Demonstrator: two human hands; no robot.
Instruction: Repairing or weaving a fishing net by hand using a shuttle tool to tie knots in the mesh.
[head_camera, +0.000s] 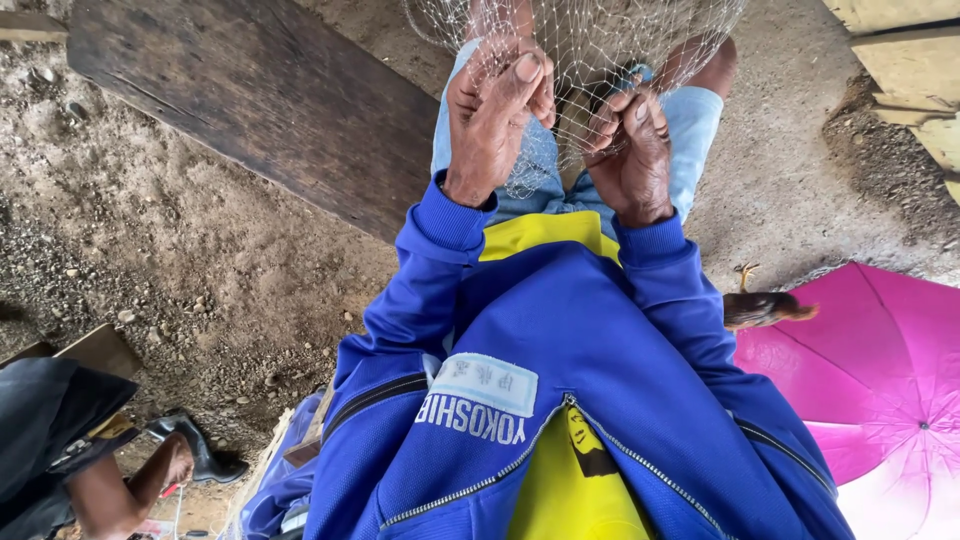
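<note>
Netting (590, 40) of fine pale mesh is held up in front of the person's knees, at the top of the head view, and is draped down over both hands. The left hand (497, 115) is raised with its fingers (525, 75) pressed together, and a fold of the mesh is pinched between thumb and fingertips. The right hand (632, 145) is curled just beside it, its fingers (610, 110) bunched tight around a gathered part of the same netting. The mesh is thus stretched between the two hands and hangs above pale blue shorts (690, 130). Blue jacket sleeves (440, 260) are seen reaching up to both wrists. A dark wooden plank (260, 95) lies on the dirt ground (150, 260) to the left. A pink umbrella (870, 380) is seen at the lower right, and another person's arm (120, 490) at the lower left.
</note>
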